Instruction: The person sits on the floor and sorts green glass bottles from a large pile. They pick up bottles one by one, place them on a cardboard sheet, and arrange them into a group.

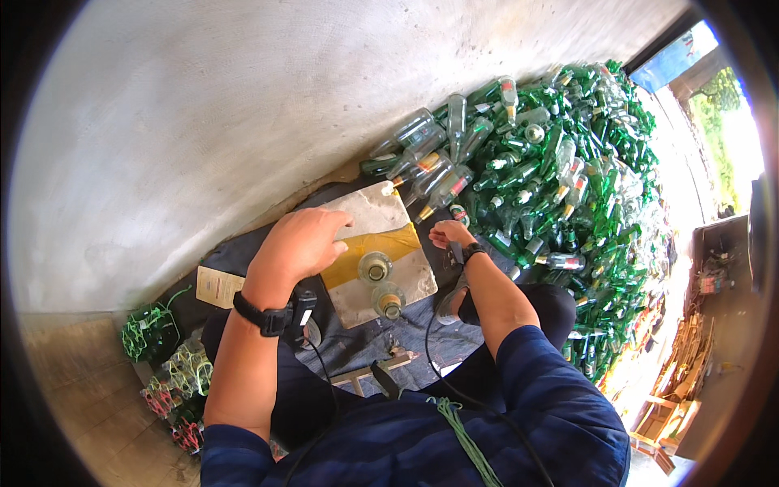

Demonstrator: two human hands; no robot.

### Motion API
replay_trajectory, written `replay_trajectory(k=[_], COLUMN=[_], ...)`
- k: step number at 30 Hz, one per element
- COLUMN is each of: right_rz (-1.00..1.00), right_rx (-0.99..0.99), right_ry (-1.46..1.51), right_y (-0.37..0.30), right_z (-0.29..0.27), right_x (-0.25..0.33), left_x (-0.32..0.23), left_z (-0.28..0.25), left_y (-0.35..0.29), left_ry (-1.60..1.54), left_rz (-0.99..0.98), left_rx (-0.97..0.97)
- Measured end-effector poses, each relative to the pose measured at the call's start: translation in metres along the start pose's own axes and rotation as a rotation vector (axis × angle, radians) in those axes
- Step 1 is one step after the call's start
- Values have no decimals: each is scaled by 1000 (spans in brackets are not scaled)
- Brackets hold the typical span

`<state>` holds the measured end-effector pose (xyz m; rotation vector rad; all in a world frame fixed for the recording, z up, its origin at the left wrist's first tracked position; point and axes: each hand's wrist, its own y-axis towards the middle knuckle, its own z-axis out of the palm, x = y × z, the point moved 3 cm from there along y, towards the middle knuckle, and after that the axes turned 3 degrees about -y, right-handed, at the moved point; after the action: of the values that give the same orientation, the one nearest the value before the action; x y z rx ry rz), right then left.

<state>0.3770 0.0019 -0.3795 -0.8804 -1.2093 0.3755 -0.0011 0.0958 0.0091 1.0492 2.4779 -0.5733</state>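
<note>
A seated person's two bare hands, seen from above, reach forward around a pale slab (415,282) crossed by a yellow band. The left hand (299,242) is over the slab's left side, palm turned inward, fingers curved and thumb held apart from them; nothing shows between them. Two clear glass bottles stand on the slab to the right of this hand, apart from its fingertips. The farther bottle (376,266) is just to the right and slightly nearer the person than the thumb; the nearer bottle (389,301) is close beside it, on the side toward the person's body.

The right hand (450,234) is beyond the slab's right edge, with both standing bottles to its left and nearer the body. Its fingers are bent inward, but I cannot tell whether they are pressed together or pinching anything. Just past them is a bottle with a red and white label (460,214); whether they touch it is unclear.

Ahead and to the right of this hand rises a large heap of bottles (560,174), mostly green, with some clear ones lying at its near edge. Left of the left hand's wrist is a yellowish card (218,287), and farther out toward the lower left, a tangle of green strands (151,330). A bare wall (178,154) stands beyond the left hand.
</note>
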Motion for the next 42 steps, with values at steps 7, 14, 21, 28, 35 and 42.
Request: replay_trajectory(k=[7,14,21,28,35,42], right_rz=[73,65,-91,181,69,-121], right_rx=[-121,33,200,-41,-41,-128], right_ry=[148,420,118,360,527,303], right_y=[28,62,135,97,68,47], right_z=[8,9,-24,10,25,18], right_x=[0,0,-52,-26,-11,0], left_x=[-9,-8,-10,-7,-10,-9], left_z=[-4,1,10,13,12,5], left_y=[9,22,42,41,35,27], left_ry=[7,31,31,46,28,10], left_rz=[-63,-107,-61,-91,-90,-69], left_rx=[61,82,70,96,88,81])
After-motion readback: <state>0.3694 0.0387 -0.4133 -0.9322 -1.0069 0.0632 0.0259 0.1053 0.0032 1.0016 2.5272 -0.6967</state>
